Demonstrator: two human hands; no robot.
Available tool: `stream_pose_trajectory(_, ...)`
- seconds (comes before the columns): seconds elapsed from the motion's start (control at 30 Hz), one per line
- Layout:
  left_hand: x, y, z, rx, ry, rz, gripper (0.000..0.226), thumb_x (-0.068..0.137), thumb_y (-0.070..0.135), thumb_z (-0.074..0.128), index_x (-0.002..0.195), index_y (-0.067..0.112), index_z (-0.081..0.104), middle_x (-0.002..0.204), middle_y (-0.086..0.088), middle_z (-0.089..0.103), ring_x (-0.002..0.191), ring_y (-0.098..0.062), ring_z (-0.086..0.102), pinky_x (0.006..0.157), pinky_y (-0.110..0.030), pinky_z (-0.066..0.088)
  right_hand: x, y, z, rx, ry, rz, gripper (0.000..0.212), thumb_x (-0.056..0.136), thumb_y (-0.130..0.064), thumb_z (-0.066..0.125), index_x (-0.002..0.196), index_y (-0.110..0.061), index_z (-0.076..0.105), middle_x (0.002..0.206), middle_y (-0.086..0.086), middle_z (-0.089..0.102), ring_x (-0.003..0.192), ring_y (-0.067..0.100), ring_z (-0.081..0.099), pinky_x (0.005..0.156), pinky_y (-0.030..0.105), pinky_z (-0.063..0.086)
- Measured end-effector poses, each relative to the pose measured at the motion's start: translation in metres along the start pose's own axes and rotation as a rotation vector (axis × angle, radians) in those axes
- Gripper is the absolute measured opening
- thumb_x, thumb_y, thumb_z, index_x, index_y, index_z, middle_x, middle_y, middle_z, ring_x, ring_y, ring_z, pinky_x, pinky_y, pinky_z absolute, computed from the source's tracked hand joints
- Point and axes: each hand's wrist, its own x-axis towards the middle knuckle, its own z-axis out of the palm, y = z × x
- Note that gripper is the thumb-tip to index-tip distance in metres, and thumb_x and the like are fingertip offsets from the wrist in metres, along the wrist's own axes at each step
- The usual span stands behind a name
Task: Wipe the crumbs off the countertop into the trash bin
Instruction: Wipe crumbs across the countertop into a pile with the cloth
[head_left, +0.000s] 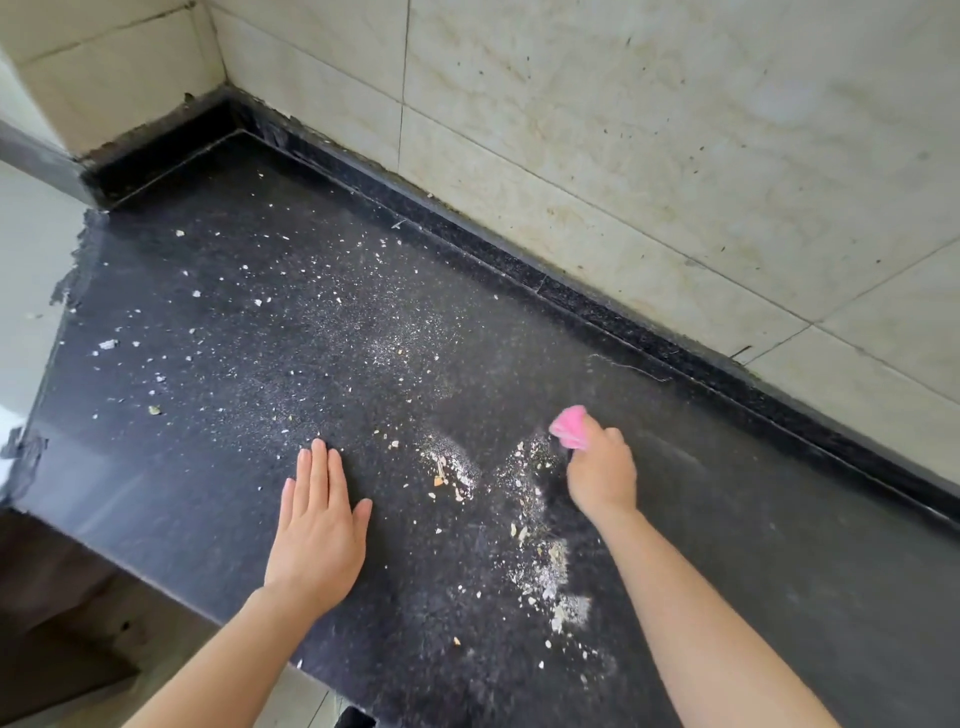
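Note:
The black speckled countertop (727, 519) carries pale crumbs scattered across its left and middle. A denser line of crumbs (545, 566) runs from near my right hand toward the front edge. My right hand (602, 475) is closed around a pink cloth (570, 426), which pokes out above the fingers and rests on the counter. My left hand (319, 525) lies flat, palm down, fingers together, just left of a small crumb pile (449, 473). No trash bin can be made out in view.
A tiled wall (623, 130) rises behind the counter, with a black raised strip (519, 270) along its foot. The counter's left end (57, 332) and front edge drop off to a pale floor. A dark object (356, 719) shows below the front edge.

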Motion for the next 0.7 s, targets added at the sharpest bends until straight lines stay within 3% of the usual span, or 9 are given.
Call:
stream_pose_trajectory(0.17,0.002,0.003,-0.005,0.046,-0.058,-0.03,0.067,0.1,0.04,0.015,0.149,0.003,-0.011,0.157,-0.012,-0.022,0.145,-0.026,-0.021,0.12,-0.04,-0.004,-0.066,-0.052,0.027,0.179,-0.24,-0.286,0.06,0.087,0.005,0.041,0.135,-0.03,0.05,0.094,0.002,0.044,0.095,0.025,0.048,0.078,0.032,0.039)
stream_pose_trajectory(0.27,0.0,0.006,-0.011,0.05,-0.078,-0.025,0.066,0.101,0.039,0.016,0.15,0.003,-0.009,0.158,-0.012,-0.019,0.146,-0.026,-0.019,0.12,-0.041,-0.004,-0.084,-0.058,0.02,0.323,-0.34,-0.309,0.056,0.09,0.0,0.041,0.135,-0.032,0.053,0.095,-0.001,0.047,0.093,0.022,0.053,0.083,0.033,0.044)
stream_pose_trajectory(0.37,-0.01,0.007,-0.015,0.039,-0.06,0.023,0.063,0.101,0.037,0.015,0.15,0.003,-0.007,0.159,-0.011,-0.017,0.146,-0.025,-0.018,0.119,-0.04,-0.007,-0.082,-0.026,-0.005,0.384,-0.198,-0.139,0.051,0.087,-0.003,0.04,0.127,-0.031,0.058,0.095,0.0,0.053,0.087,0.021,0.057,0.08,0.038,0.048)
stream_pose_trajectory(0.47,-0.029,0.005,-0.01,0.049,-0.025,0.081,0.064,0.101,0.038,0.016,0.15,0.004,-0.008,0.159,-0.009,-0.017,0.146,-0.022,-0.019,0.118,-0.038,-0.008,-0.071,0.045,-0.027,0.215,-0.068,0.084,0.043,0.09,-0.007,0.035,0.121,-0.026,0.058,0.095,0.014,0.064,0.094,0.026,0.055,0.085,0.038,0.046)
stream_pose_trajectory(0.6,-0.043,0.001,0.0,0.081,-0.069,0.086,0.068,0.099,0.044,0.013,0.149,0.006,-0.012,0.157,-0.008,-0.022,0.143,-0.019,-0.025,0.117,-0.036,-0.01,-0.083,0.11,-0.035,0.074,0.005,0.495,0.05,0.094,-0.01,0.033,0.139,-0.029,0.047,0.116,0.02,0.056,0.112,0.039,0.05,0.088,0.042,0.044)
stream_pose_trajectory(0.7,-0.042,0.001,0.005,0.106,-0.1,0.082,0.069,0.099,0.044,0.012,0.148,0.004,-0.014,0.156,-0.01,-0.024,0.144,-0.024,-0.024,0.119,-0.039,-0.007,-0.103,0.078,-0.016,0.078,0.058,0.429,0.055,0.091,-0.008,0.04,0.138,-0.035,0.045,0.109,0.017,0.053,0.101,0.041,0.054,0.084,0.041,0.044)
